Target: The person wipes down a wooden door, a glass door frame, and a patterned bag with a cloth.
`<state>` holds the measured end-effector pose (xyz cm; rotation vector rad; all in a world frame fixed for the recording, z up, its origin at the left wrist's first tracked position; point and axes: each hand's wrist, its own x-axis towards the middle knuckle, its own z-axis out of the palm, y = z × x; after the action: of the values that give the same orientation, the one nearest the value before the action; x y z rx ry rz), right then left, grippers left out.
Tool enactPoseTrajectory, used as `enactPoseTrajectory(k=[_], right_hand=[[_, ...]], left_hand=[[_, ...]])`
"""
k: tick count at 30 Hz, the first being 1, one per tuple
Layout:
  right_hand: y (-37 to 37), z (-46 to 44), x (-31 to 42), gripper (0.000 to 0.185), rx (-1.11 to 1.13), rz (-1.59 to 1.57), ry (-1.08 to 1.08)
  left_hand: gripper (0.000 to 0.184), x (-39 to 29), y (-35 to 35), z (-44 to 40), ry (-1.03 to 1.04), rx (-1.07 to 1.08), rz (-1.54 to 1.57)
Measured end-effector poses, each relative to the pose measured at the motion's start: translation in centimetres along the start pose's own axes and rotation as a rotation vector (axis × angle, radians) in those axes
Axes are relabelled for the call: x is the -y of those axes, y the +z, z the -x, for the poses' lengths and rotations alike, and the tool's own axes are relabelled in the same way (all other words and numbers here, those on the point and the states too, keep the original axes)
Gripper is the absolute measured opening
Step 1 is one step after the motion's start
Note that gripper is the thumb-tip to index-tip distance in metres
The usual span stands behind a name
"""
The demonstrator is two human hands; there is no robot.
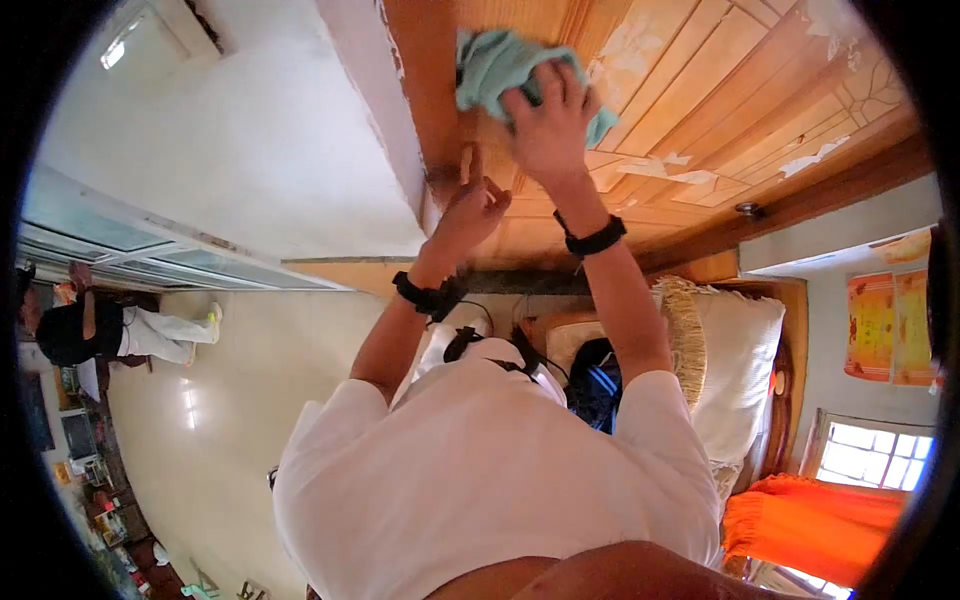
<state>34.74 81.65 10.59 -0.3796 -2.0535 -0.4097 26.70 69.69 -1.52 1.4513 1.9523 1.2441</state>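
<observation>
A light green cloth [500, 72] is bunched under my right hand [550, 125], whose fingers curl over it and press it against a wooden door [690, 90]. Carved lines run across the door, with torn whitish paper scraps [670, 172] stuck to it. Lower and to the left, my left hand [470, 205] is raised by the brown door frame [428, 90] with nothing in it. Its index finger points up and the other fingers are loosely bent apart. Whether that fingertip touches the wood I cannot tell. Each wrist wears a black band.
A white wall [260, 130] adjoins the frame on the left. To the right stands a wooden seat with a pale fringed cover [735, 360], near an orange curtain [810, 530] and a window. Another person [80, 330] stands far left on the pale floor [240, 430].
</observation>
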Motion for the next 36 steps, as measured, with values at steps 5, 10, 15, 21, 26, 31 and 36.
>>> enactPoseTrajectory(k=[5, 10, 15, 21, 26, 31, 36], right_hand=[[3.5, 10.0, 0.3, 0.016, 0.262, -0.077, -0.142], [4.2, 13.3, -1.5, 0.01, 0.499, -0.151, -0.239], [1.8, 6.8, -2.0, 0.014, 0.405, -0.176, -0.249], [-1.3, -0.7, 0.2, 0.021, 0.274, -0.045, -0.286], [-0.7, 2.3, 0.7, 0.029, 0.441, -0.03, -0.276], [3.5, 11.9, -0.7, 0.033, 0.816, -0.197, -0.382], [2.8, 12.0, -1.7, 0.031, 0.736, -0.193, -0.361]], left_hand=[[0.062, 11.1, 3.7, 1.4, 0.315, 0.264, -0.17], [0.052, 3.8, -0.2, 3.3, -0.067, 0.585, 0.078], [0.062, 1.0, 0.6, 2.2, 0.068, 0.486, 0.421], [0.06, 0.9, 3.2, -1.0, 0.153, 0.239, 0.845], [0.051, 2.9, 6.6, -1.6, -0.203, 0.345, 0.943], [0.044, 7.0, 11.2, -1.0, -0.235, 0.382, 0.916], [0.057, 6.2, 12.1, -1.7, -0.142, 0.236, 0.813]])
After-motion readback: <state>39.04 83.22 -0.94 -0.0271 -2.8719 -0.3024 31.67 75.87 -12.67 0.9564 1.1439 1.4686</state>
